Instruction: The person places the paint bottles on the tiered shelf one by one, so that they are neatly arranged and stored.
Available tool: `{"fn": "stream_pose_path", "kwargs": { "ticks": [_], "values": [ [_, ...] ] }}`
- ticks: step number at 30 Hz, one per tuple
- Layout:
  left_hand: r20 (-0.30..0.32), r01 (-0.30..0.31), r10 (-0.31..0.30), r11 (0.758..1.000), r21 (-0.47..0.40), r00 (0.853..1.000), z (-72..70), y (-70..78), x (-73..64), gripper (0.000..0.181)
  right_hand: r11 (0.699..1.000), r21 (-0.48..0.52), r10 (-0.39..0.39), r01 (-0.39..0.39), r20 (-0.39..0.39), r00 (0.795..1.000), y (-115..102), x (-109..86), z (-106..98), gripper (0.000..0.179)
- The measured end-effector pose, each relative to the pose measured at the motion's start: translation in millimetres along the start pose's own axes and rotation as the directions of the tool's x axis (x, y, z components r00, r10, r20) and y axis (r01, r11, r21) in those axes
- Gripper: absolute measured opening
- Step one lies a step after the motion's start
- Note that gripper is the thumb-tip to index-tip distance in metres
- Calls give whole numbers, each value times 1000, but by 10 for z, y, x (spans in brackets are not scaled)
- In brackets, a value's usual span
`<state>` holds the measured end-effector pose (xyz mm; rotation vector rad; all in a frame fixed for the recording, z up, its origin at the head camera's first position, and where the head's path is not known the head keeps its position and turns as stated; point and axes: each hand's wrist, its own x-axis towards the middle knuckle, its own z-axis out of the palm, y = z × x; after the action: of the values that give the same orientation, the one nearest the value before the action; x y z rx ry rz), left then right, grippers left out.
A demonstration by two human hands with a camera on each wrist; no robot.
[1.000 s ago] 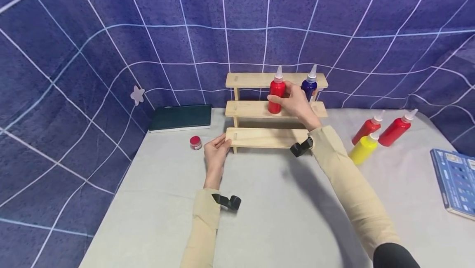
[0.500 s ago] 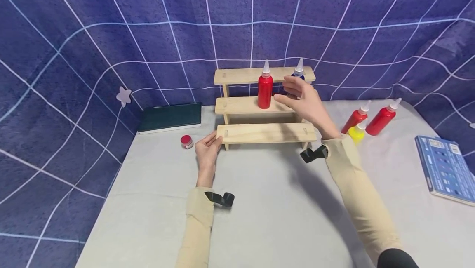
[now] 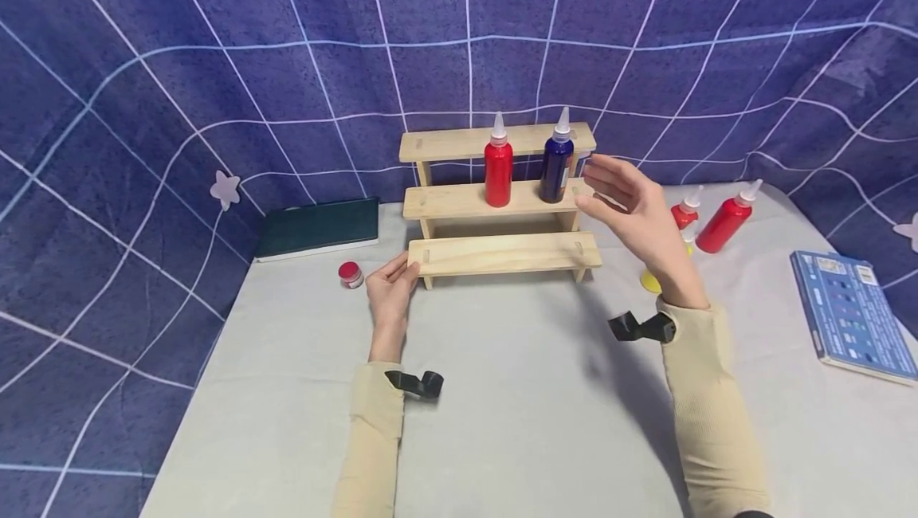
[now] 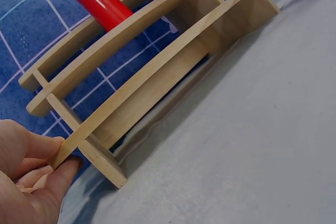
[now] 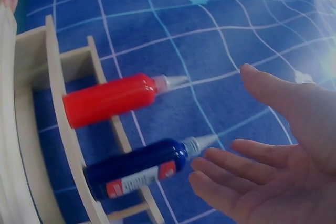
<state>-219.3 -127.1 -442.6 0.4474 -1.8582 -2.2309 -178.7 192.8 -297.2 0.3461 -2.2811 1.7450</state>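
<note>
A three-tier wooden shelf [image 3: 502, 255] stands at the back of the table. My left hand [image 3: 390, 295] pinches the left end of its lowest board between thumb and fingers, as the left wrist view also shows. On the middle board stand a red squeeze bottle [image 3: 498, 174] and, to its right, a dark blue squeeze bottle [image 3: 556, 166], both upright with white nozzle caps. My right hand [image 3: 638, 219] hovers just right of the blue bottle, apart from it, fingers loosely bent and holding nothing. In the right wrist view the blue bottle [image 5: 139, 169] shows a red and white label.
Right of the shelf lie two more red bottles [image 3: 726, 223] and a yellow bottle [image 3: 650, 282], partly hidden by my right hand. A blue boxed set [image 3: 853, 315] lies far right. A small red-lidded jar [image 3: 351, 274] and a dark green book [image 3: 319, 229] are at left.
My right hand has let go of the red bottle, left standing on the middle board, and moved right past the blue one. The left hand keeps its pinch. The head view has shifted slightly.
</note>
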Motion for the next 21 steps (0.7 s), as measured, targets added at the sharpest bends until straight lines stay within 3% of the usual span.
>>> {"fn": "stream_pose_path", "kwargs": {
  "ticks": [9,13,17,21],
  "values": [
    [3,7,-7,1000,21,1000,-25,-13,1,37,988,148,-26,37,-72,997,41,-44,-276,55],
    [1,17,-17,1000,17,1000,-38,-20,2,37,965,247,-44,86,-171,984,78,-67,-491,51],
    [13,14,-14,1000,19,1000,-24,-17,10,38,942,300,-50,151,-321,946,179,-107,-759,48],
    [20,5,-6,1000,22,1000,14,-12,-1,37,945,293,19,146,-495,869,348,-160,-1041,48]
  ]
}}
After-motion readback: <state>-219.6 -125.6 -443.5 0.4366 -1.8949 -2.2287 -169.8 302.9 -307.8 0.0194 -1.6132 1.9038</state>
